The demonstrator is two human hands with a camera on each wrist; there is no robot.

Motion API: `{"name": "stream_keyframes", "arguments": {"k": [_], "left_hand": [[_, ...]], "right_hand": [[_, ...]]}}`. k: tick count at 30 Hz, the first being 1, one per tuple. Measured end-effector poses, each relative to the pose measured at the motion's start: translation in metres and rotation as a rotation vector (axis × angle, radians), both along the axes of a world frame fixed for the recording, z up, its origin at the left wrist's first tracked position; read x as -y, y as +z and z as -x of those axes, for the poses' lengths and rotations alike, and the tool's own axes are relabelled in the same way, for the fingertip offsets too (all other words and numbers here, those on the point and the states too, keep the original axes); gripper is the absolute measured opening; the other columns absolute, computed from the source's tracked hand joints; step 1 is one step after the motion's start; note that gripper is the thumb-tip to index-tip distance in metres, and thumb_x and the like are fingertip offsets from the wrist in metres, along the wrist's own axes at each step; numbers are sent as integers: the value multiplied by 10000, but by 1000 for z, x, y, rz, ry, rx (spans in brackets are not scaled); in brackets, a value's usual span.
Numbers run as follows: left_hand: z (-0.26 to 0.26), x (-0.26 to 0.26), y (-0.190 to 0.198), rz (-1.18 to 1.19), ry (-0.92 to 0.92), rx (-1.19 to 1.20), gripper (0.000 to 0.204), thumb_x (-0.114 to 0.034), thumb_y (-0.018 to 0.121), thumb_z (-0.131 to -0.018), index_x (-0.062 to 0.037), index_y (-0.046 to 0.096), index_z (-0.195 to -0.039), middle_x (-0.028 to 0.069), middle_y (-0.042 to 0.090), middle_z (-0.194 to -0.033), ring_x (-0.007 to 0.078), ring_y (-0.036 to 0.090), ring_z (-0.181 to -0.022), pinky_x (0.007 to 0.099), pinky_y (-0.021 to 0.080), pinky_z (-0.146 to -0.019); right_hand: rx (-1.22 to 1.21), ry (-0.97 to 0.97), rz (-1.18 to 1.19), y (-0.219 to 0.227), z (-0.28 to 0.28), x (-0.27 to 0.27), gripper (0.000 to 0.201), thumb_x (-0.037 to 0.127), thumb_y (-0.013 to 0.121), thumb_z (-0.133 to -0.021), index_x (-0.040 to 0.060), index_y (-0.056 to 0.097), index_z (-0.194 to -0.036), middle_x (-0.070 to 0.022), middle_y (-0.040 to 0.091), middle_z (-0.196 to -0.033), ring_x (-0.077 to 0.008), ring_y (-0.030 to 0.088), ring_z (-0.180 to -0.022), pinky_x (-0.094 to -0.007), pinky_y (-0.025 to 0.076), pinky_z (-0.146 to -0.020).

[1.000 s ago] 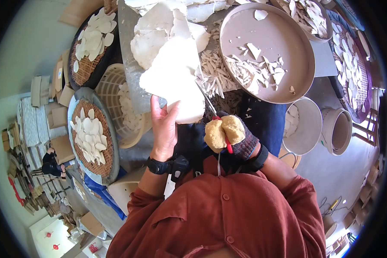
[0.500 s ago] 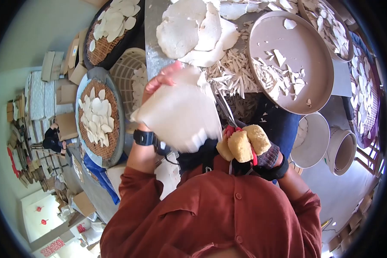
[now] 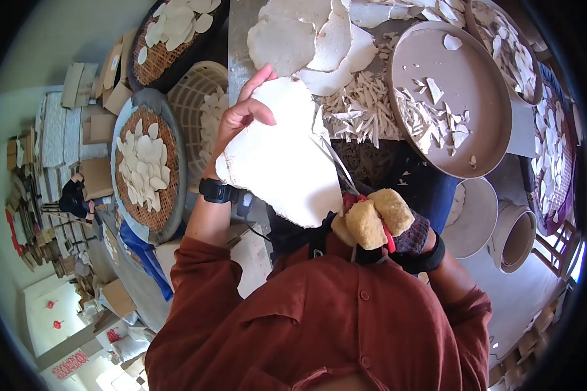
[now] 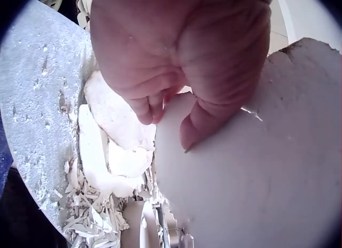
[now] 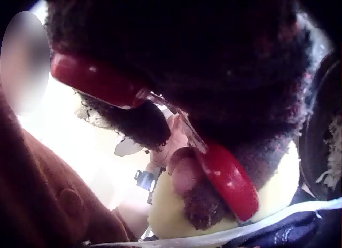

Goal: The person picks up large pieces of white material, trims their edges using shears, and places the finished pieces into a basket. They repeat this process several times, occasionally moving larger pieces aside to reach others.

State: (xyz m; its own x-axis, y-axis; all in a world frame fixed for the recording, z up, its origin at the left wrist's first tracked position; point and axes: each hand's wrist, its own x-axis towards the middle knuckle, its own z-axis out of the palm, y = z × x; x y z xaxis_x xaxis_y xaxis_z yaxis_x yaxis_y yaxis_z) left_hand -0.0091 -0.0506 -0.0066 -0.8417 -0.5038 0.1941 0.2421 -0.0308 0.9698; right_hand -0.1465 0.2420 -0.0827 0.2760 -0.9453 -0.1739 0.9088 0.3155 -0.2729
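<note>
Hands hold a ragged-edged sheet and, seemingly, scissors.

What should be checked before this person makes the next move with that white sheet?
1. Left hand grips the white sheet: ok.
2. Right hand holds the red-handled scissors: ok.
3. Left hand away from the blades: ok, it grips the sheet's far side.
4. Both hands gloved: not ok, only the right is.
5. Sheet's edge between the blades: cannot tell.
</note>
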Motion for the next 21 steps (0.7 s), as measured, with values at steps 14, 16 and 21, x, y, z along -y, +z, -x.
{"name": "stream_keyframes", "arguments": {"k": [14, 16, 21], "left_hand": [[-24, 16, -3, 67, -69, -41, 131, -178, 662, -793, -54, 678, -753, 157, 390, -1365, 227, 381, -1252, 317, 334, -978], [-28, 17, -5, 77, -36, -45, 140, -185, 647, -809, -50, 682, -792, 147, 398, -1358, 211, 420, -1213, 299, 350, -957], [-47, -9, -5, 213, 306, 81, 175, -177, 667, -816, -53, 675, -938, 72, 577, -1074, 141, 530, -992, 276, 422, -860]], "right_hand": [[-1333, -46, 103, 11, -7, 56, 276, 123, 599, -815, 0, 588, -1061, -115, 620, -1036, -264, 593, -942, -370, 465, -829], [-1334, -21, 114, 8, -8, 65, 275, 127, 595, -818, -1, 587, -1060, -115, 620, -1035, -263, 594, -941, -370, 465, -828], [-1348, 51, 161, 7, -15, 79, 273, 136, 585, -826, -5, 585, -1059, -116, 620, -1033, -261, 595, -937, -369, 468, -827]]}}
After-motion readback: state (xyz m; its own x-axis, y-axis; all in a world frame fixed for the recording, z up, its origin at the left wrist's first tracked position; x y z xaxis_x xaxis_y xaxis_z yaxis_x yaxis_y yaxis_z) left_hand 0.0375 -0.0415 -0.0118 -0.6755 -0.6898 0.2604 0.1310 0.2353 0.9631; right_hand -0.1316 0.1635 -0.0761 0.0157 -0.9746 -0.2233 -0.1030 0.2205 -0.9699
